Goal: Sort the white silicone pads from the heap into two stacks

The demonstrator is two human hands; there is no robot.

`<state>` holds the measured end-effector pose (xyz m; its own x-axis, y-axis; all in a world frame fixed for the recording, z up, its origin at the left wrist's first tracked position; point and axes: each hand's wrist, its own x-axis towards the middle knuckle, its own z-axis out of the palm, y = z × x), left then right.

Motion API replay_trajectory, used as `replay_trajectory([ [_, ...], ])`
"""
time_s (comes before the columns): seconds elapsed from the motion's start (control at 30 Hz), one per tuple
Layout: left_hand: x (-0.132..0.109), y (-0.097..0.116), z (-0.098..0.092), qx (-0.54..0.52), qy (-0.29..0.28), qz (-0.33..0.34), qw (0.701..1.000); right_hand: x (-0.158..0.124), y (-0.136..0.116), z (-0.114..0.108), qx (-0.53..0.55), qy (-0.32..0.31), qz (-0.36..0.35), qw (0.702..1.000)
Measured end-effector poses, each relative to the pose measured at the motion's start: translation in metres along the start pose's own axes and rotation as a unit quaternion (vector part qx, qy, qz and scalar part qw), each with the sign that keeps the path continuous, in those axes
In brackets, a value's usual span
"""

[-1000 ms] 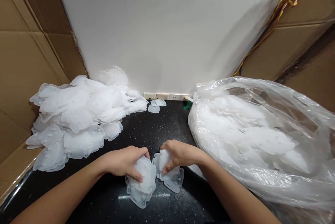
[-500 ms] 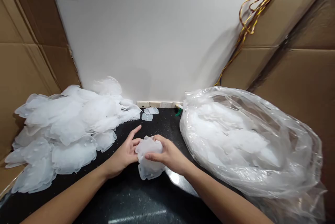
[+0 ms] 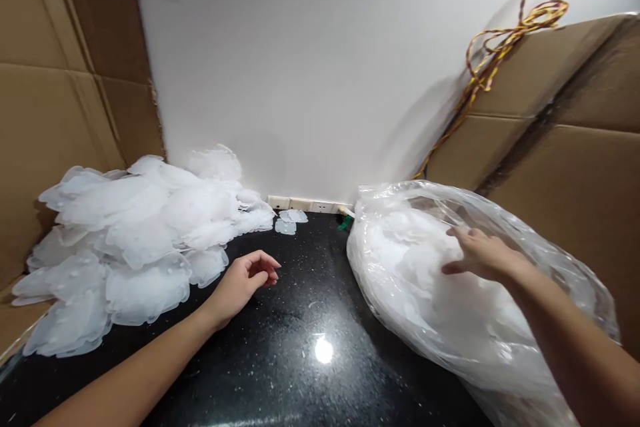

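Observation:
My left hand (image 3: 248, 284) hovers over the black countertop with its fingers loosely curled and apart, holding nothing. Over the mouth of a large clear plastic bag (image 3: 367, 280) is my right hand (image 3: 477, 252), its fingers spread and nothing in its grip. Inside the bag lie many thin, frosted translucent plastic pieces (image 3: 417, 260), just beneath that hand. To the left of my left hand rises a big heap of similar frosted plastic pieces (image 3: 150, 220). A few flat loose pieces (image 3: 286, 227) rest near the wall.
Cardboard sheets stand at the left (image 3: 45, 114) and right (image 3: 590, 167). A strip of power sockets (image 3: 323, 207) runs along the wall's foot, with a green bit (image 3: 345, 222) beside it. A twisted yellow-brown cord (image 3: 493, 47) hangs over the right cardboard. The black countertop (image 3: 280, 360) reflects a light.
The stack of frosted pieces has left my hands. My right hand has moved right, over the bag, and opened. My left hand stays near the middle, its fingers now curled more.

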<state>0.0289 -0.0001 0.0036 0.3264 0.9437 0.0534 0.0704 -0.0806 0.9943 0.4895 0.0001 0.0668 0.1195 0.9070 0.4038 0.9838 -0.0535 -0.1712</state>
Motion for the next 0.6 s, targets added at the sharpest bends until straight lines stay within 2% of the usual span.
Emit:
replay_trajectory([
  [0.1, -0.001, -0.004, 0.000, 0.003, 0.003, -0.003, 1.000, -0.010, 0.016, 0.014, 0.027, -0.192, -0.005, 0.981],
  [0.17, -0.002, -0.006, -0.001, 0.009, 0.009, -0.006, 1.000, -0.013, 0.025, 0.022, 0.057, -0.248, -0.039, 0.966],
  [0.27, -0.001, -0.008, -0.002, 0.008, 0.022, -0.006, 1.000, -0.005, 0.033, 0.028, 0.058, -0.239, -0.100, 0.964],
  [0.33, 0.000, -0.009, -0.003, 0.017, 0.034, 0.004, 0.999, 0.010, 0.023, 0.025, 0.034, -0.198, -0.132, 0.971],
  [0.37, 0.001, -0.009, -0.004, 0.026, 0.041, 0.011, 0.999, 0.018, 0.009, 0.020, 0.020, -0.176, -0.149, 0.973],
  [0.43, 0.003, -0.011, -0.007, 0.048, 0.054, 0.024, 0.997, 0.033, -0.036, 0.009, 0.009, -0.146, -0.186, 0.972],
  [0.53, 0.005, -0.015, -0.014, 0.076, 0.065, 0.033, 0.994, 0.047, -0.138, -0.001, 0.044, -0.194, -0.256, 0.946],
  [0.6, 0.007, -0.019, -0.019, 0.093, 0.066, 0.036, 0.993, 0.051, -0.213, 0.006, 0.109, -0.225, -0.284, 0.925],
])
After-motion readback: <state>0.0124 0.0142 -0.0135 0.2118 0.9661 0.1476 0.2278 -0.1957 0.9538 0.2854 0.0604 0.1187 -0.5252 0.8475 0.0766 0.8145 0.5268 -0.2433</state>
